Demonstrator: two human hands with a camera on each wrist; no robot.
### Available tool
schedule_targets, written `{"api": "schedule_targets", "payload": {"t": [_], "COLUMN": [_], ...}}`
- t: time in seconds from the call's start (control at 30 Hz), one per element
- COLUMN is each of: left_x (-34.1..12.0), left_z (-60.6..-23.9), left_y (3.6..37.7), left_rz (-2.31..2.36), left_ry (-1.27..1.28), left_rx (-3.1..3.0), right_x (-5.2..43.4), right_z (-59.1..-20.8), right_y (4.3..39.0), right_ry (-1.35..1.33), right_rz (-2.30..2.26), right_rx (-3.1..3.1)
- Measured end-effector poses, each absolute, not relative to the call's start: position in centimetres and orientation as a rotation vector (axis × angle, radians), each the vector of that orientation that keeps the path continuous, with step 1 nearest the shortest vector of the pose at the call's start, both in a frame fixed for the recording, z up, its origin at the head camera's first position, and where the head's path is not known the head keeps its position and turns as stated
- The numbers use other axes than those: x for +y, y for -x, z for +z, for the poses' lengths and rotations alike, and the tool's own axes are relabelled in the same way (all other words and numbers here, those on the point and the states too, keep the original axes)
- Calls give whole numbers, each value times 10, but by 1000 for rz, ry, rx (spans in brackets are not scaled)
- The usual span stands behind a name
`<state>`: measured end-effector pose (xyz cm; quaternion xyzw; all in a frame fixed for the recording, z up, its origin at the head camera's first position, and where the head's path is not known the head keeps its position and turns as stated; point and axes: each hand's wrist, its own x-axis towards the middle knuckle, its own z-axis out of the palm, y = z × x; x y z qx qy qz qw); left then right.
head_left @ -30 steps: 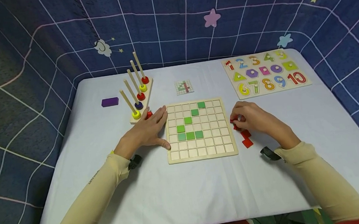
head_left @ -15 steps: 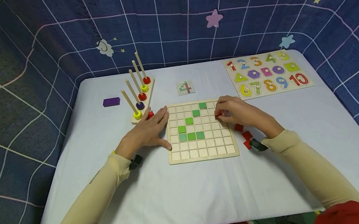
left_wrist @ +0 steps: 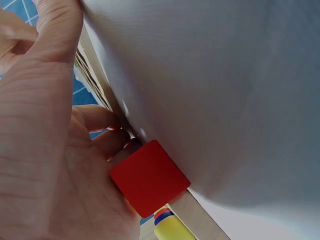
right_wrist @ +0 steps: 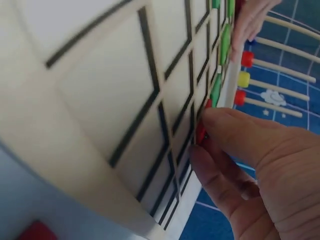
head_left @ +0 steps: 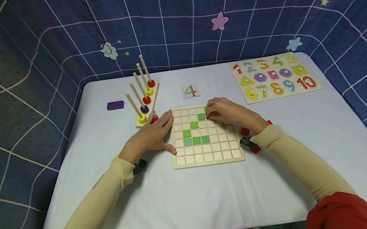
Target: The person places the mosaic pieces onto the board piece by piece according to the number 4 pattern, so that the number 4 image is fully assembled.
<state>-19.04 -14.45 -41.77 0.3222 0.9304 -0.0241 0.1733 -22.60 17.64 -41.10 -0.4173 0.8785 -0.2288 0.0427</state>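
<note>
A wooden grid board (head_left: 210, 163) with several green tiles (head_left: 196, 140) set in its squares lies mid-table. My left hand (head_left: 154, 133) rests along the board's left edge, fingers spread and fairly straight. Beyond its palm, a red block (left_wrist: 150, 179) shows in the left wrist view, near the peg stand. Over the board's upper right part, my right hand (head_left: 227, 112) pinches a small red tile (right_wrist: 201, 131) between thumb and fingers, low against the grid beside a green tile (right_wrist: 216, 90). Several loose red tiles (head_left: 245, 131) lie right of the board, partly covered by the right wrist.
A peg stand (head_left: 157, 89) with coloured rings stands at the back left, beside a purple block (head_left: 115, 105). Behind the board lies a small pattern card (head_left: 190, 91). A number and shape puzzle (head_left: 273, 78) is at the back right.
My right hand has moved left from the loose red tiles onto the board, carrying a red tile to the squares beside the upper green ones. The left hand has stayed in place.
</note>
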Motion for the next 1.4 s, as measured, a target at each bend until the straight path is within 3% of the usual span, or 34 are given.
{"api": "schedule_targets", "payload": {"t": [0.8,1.4], "left_x": [-143,-145], "left_z": [-420,-419], "left_y": [189,190], "left_rz": [-66,-68], "left_ry": [-910,-922], "left_rx": [2629,2640], "right_x": [189,245], "right_z": [-397,-384], "right_y": [223,188], "right_ry": [1242,900], "right_rz": [-694,-588], "right_rx": [2626,2666]}}
